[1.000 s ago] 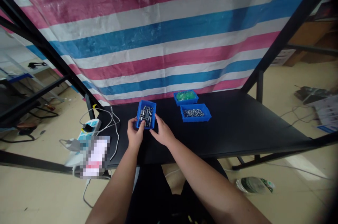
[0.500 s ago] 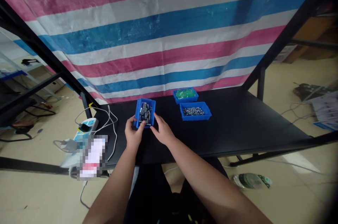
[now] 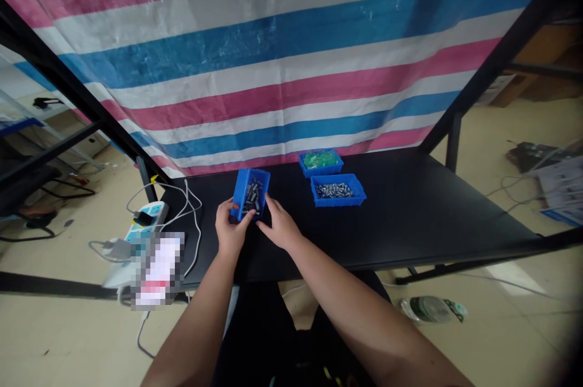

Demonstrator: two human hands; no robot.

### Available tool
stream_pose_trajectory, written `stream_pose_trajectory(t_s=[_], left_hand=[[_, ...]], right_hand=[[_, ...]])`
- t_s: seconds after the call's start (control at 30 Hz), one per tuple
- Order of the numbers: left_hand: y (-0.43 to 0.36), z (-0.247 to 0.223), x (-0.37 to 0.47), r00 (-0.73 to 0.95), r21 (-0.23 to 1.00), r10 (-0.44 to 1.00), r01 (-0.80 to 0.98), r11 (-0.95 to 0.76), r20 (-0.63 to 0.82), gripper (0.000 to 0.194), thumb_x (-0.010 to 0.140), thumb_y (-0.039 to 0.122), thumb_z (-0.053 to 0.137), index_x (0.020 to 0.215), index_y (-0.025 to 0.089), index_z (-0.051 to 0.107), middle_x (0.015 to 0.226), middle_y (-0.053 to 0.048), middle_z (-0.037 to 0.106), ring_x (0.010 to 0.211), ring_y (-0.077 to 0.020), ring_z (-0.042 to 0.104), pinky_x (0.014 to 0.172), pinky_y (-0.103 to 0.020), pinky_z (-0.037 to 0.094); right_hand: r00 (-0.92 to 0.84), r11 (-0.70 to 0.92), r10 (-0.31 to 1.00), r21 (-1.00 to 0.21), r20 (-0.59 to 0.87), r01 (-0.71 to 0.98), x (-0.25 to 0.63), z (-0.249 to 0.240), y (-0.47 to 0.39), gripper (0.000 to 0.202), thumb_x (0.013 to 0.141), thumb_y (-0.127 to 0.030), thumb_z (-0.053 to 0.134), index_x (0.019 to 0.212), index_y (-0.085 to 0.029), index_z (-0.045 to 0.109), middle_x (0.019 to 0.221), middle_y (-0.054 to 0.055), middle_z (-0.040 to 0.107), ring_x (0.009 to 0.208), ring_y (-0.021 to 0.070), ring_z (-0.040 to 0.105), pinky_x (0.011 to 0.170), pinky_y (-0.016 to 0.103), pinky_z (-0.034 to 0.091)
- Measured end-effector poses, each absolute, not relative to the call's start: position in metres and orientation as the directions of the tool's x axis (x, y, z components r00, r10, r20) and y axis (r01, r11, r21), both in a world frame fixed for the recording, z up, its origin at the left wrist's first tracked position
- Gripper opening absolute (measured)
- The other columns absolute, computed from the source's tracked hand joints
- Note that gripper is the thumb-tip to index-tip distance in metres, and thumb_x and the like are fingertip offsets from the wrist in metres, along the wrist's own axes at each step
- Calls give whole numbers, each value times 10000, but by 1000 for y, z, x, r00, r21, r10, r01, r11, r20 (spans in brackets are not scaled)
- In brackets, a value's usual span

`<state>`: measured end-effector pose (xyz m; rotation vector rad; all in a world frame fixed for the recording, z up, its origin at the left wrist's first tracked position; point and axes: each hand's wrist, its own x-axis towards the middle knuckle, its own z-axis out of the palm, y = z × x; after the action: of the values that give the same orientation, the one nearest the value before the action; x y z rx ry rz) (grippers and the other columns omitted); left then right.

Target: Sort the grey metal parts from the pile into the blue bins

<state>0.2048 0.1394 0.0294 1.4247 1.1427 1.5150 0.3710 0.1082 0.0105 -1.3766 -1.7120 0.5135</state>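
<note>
A power strip lies at the black table's left edge; a silvery-parts bin and green-pieces bin stand right of the tilted dark-cylinder bin. The left hand pinches its near-left corner; the right hand, thumb and fingers spread, touches its right side.

Tabletop, centre of frame: parts bin between left hand and right hand; to its right, front bin — rear bin just behind. Tarpaulin behind tabletop; power strip at tabletop's left edge; bottle on floor, lower right.
</note>
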Motion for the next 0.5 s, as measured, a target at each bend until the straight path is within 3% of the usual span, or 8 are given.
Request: stream_pose_trajectory(t_s=[0.1,0.17,0.37,0.5], left_hand=[[140,31,205,-104,817,835,301,-492,541,389,682,337,889,909,213,599,1143,-83,596,1164,-279,576,1040,-423,450],[140,31,206,-66,739,789,407,-537,611,368,714,366,866,922,210,606,1094,-74,607,1114,-268,599,1009,-426,470],[140,32,207,-19,621,734,549,-560,679,372,741,429,838,943,210,615,972,-44,599,953,-231,608,865,-374,519],[137,34,207,-2,602,731,570,-560,682,289,808,414,776,945,207,627,950,-49,586,921,-225,603,815,-358,524]], right_hand=[[-41,257,953,-727,301,637,368,12,108,953,874,-347,679,1630,-207,116,1508,195,452,1330,340,527,1050,498,503],[-50,227,963,-698,265,679,366,13,108,974,877,-354,672,1629,-153,87,1519,224,435,1352,343,503,1077,495,475],[-50,187,967,-563,249,805,358,12,111,913,915,-337,630,1608,-43,113,1558,274,378,1454,347,376,1201,494,314],[-13,146,970,-535,245,832,356,12,111,988,895,-385,664,1599,0,88,1581,299,323,1494,358,302,1237,492,240]])
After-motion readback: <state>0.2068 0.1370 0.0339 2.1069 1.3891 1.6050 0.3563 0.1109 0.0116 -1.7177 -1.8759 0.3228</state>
